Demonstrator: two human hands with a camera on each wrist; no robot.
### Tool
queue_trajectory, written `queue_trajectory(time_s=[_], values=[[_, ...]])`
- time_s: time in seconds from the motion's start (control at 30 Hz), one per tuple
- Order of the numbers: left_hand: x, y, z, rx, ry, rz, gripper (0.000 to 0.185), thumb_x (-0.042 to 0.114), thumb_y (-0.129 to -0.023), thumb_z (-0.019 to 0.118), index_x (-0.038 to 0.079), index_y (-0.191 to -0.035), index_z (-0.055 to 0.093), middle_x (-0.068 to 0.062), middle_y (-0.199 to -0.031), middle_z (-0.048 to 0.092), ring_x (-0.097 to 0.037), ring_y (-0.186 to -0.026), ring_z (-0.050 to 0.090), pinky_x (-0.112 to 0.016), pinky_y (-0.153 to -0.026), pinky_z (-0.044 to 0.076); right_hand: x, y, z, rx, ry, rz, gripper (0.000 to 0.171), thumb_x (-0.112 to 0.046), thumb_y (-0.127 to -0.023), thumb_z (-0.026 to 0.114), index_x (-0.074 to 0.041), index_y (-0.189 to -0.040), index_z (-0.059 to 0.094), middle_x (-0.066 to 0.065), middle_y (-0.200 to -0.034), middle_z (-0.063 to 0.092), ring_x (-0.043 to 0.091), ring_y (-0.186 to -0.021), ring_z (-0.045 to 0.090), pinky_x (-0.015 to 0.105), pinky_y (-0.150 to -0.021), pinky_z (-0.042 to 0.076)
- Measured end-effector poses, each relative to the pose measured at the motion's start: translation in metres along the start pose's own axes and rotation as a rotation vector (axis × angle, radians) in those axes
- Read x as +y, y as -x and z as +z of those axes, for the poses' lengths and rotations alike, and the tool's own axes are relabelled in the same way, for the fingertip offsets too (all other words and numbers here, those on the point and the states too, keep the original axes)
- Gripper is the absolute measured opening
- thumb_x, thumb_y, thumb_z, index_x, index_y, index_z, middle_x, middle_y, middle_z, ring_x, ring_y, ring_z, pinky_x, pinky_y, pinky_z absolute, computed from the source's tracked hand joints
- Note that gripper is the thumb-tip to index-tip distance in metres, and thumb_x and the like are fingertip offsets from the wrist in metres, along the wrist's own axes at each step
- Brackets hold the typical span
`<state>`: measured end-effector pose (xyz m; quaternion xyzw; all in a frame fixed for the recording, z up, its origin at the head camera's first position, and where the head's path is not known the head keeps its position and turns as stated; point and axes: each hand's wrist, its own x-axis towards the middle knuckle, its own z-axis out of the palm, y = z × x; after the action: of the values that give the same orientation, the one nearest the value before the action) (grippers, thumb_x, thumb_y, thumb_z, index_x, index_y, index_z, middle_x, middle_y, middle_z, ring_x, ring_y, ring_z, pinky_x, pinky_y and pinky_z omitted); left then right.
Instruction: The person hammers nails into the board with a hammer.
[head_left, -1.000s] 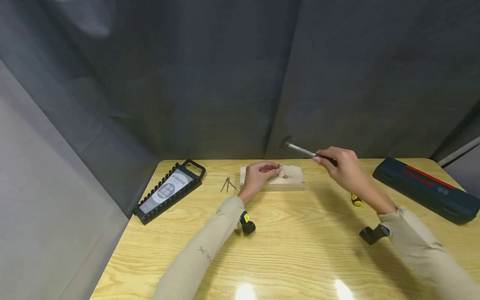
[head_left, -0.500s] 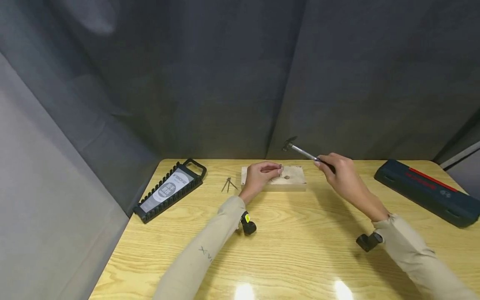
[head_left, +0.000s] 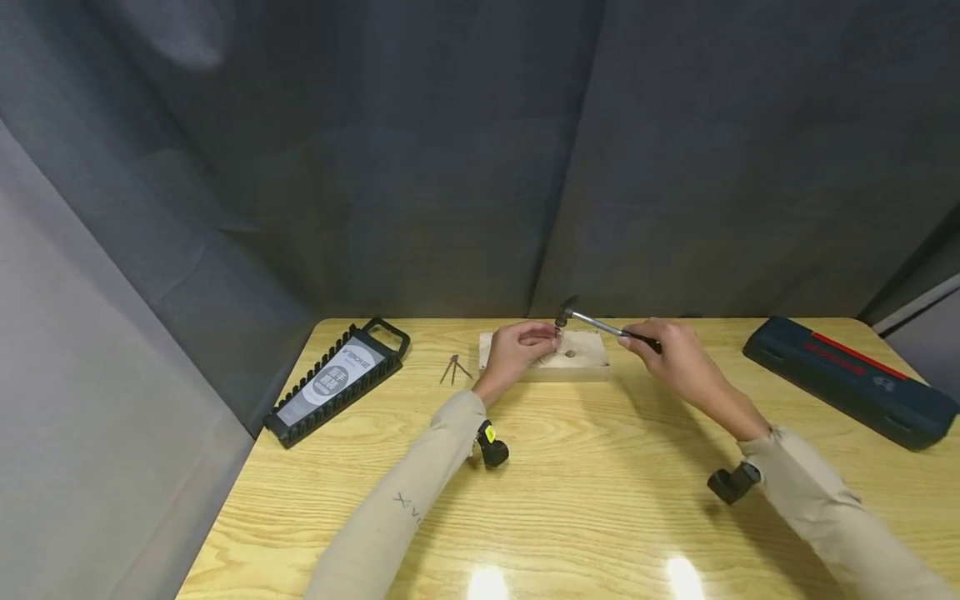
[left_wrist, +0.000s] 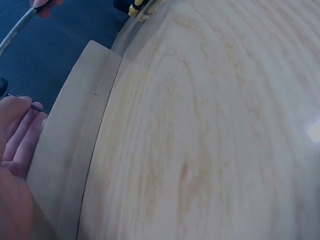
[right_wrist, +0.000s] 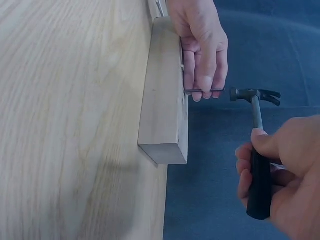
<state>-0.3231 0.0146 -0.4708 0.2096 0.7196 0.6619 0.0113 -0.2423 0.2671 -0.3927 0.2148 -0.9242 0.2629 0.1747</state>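
My left hand (head_left: 516, 354) pinches a nail (right_wrist: 205, 90) between thumb and fingers, its point against the top of a pale wooden block (right_wrist: 162, 95). In my right hand (head_left: 678, 358) is a claw hammer (head_left: 596, 322), gripped by its black handle (right_wrist: 260, 182). The hammer's striking face is just off the nail's head in the right wrist view, with a narrow gap between them. A brown round spot (head_left: 571, 353), perhaps a knot or a nail head, shows on the block's top. The left wrist view catches only part of the left hand (left_wrist: 20, 135) beside the block.
Several loose nails (head_left: 454, 368) lie on the wooden table (head_left: 570, 500), left of the block. Farther left is a black wrench rack (head_left: 337, 381) with a grey label. A dark blue case (head_left: 847, 379) with a red stripe lies at the right. Behind the table hangs a dark curtain (head_left: 450, 167).
The hammer has come down and slightly left, from above the block to the nail's head. My right hand has lowered with it; the left hand keeps its place at the nail.
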Motion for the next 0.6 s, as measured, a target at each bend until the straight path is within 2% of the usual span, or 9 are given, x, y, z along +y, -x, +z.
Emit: queue_trajectory(time_s=[0.13,0.2,0.33,0.43,0.5,0.6], values=[[0.002,0.0,0.001,0.0,0.04,-0.009,0.024,0.005,-0.093,0.08,0.001,-0.116,0.076,-0.014,-0.113,0.079,-0.02,-0.102,0.077,-0.027,-0.09,0.063,-0.002,-0.001,-0.005,-0.001,0.015,-0.023,0.013,-0.006,-0.101,0.07,0.003,-0.105,0.078,0.01,-0.083,0.069,0.011,-0.062,0.044,0.025,-0.053,0.035],[0.003,0.0,0.001,0.0,0.054,-0.013,0.024,0.004,-0.093,0.08,0.0,-0.116,0.076,-0.015,-0.113,0.078,-0.02,-0.103,0.077,-0.028,-0.091,0.062,-0.005,-0.002,-0.008,0.03,0.015,-0.046,0.013,-0.005,-0.099,0.071,0.004,-0.105,0.078,0.008,-0.08,0.067,0.01,-0.06,0.042,0.024,-0.052,0.034],[0.003,0.001,0.0,0.0,0.055,-0.024,0.024,0.004,-0.093,0.079,0.0,-0.116,0.076,-0.015,-0.113,0.078,-0.02,-0.103,0.077,-0.028,-0.091,0.062,-0.012,-0.006,-0.012,0.194,-0.019,-0.097,0.014,0.001,-0.095,0.075,0.006,-0.107,0.078,0.009,-0.079,0.066,0.01,-0.059,0.042,0.02,-0.052,0.032],[0.003,0.002,0.0,-0.001,0.053,-0.026,0.023,0.005,-0.093,0.079,0.001,-0.116,0.076,-0.014,-0.113,0.078,-0.021,-0.103,0.077,-0.028,-0.09,0.062,-0.015,-0.007,-0.01,0.313,-0.067,-0.095,0.015,0.002,-0.094,0.075,0.006,-0.109,0.077,0.01,-0.08,0.065,0.012,-0.061,0.044,0.018,-0.054,0.032],[0.003,0.001,0.0,0.003,0.051,-0.021,0.022,0.006,-0.093,0.08,0.001,-0.115,0.077,-0.014,-0.113,0.079,-0.02,-0.102,0.077,-0.028,-0.09,0.063,-0.014,-0.005,-0.005,0.299,-0.077,-0.088,0.014,0.002,-0.095,0.073,0.006,-0.108,0.077,0.009,-0.078,0.063,0.01,-0.06,0.043,0.017,-0.052,0.031],[0.003,0.0,0.0,0.012,0.042,-0.008,0.021,0.006,-0.093,0.08,0.0,-0.113,0.077,-0.012,-0.111,0.079,-0.019,-0.1,0.078,-0.028,-0.088,0.063,-0.012,0.001,0.004,0.189,-0.057,-0.076,0.012,0.001,-0.097,0.072,0.009,-0.105,0.076,0.007,-0.074,0.061,0.005,-0.056,0.04,0.02,-0.047,0.031]])
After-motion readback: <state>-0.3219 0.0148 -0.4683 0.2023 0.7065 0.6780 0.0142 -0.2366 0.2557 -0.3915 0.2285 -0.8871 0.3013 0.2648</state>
